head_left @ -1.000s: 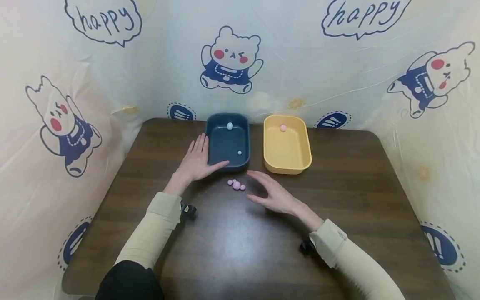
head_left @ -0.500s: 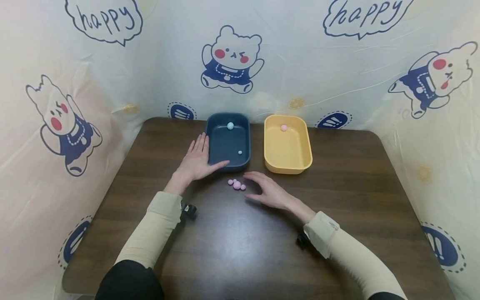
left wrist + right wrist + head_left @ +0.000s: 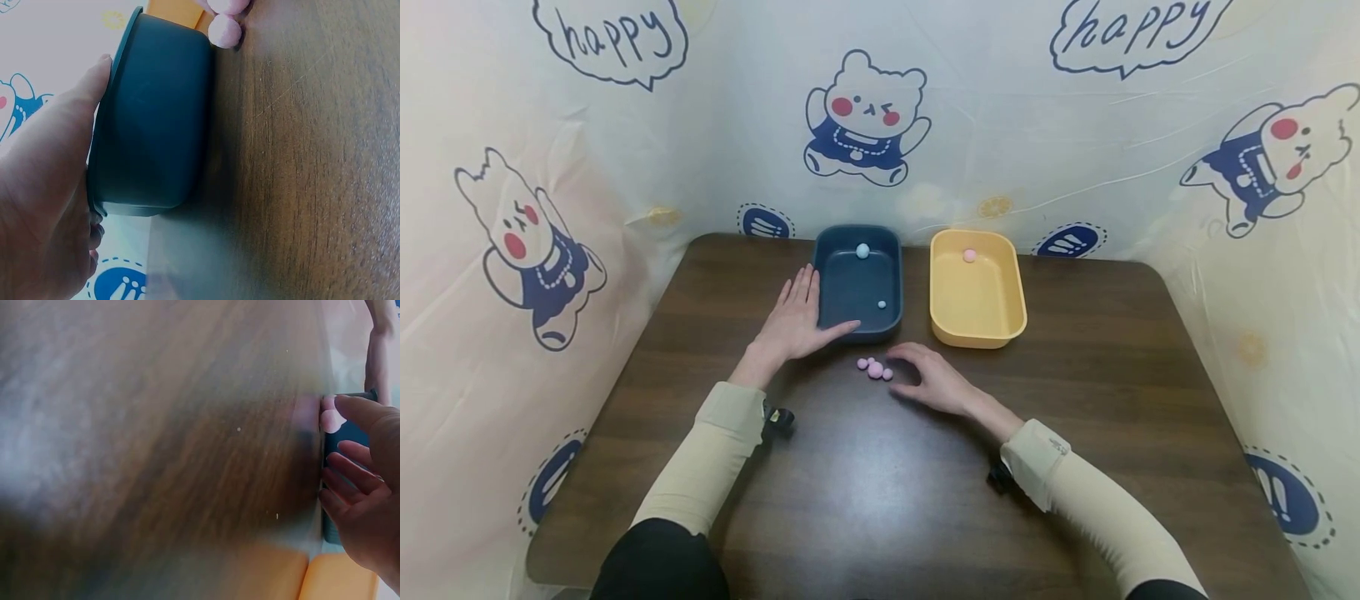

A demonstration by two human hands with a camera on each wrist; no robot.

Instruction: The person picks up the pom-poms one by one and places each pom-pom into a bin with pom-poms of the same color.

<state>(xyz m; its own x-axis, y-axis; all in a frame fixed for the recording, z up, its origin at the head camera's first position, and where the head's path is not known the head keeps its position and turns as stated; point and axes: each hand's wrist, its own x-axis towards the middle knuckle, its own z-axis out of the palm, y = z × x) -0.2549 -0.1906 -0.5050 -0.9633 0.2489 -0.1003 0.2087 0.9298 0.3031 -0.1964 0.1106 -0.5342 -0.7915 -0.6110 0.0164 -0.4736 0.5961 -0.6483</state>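
My left hand (image 3: 793,327) rests on the left and front rim of the dark blue tray (image 3: 857,328), fingers straight and thumb spread; the left wrist view shows the hand (image 3: 47,169) against the tray's wall (image 3: 153,112). Several pink balls (image 3: 876,369) of unequal size lie in a cluster on the table in front of that tray. Just to their right is my right hand (image 3: 943,385), its fingers bent loosely and parted from the thumb, holding nothing. In the right wrist view, pink balls (image 3: 331,420) show beyond the thumb of the hand (image 3: 369,494).
Inside the blue tray are a larger light blue ball (image 3: 862,251) and a smaller one (image 3: 882,305). A yellow tray (image 3: 977,341) stands to its right, with one pink ball (image 3: 970,256) inside. A printed curtain (image 3: 985,125) hangs around the wooden table (image 3: 865,500).
My right hand has shifted slightly left, closer to the pink balls, and its fingers have bent a little more. The left hand has stayed on the blue tray.
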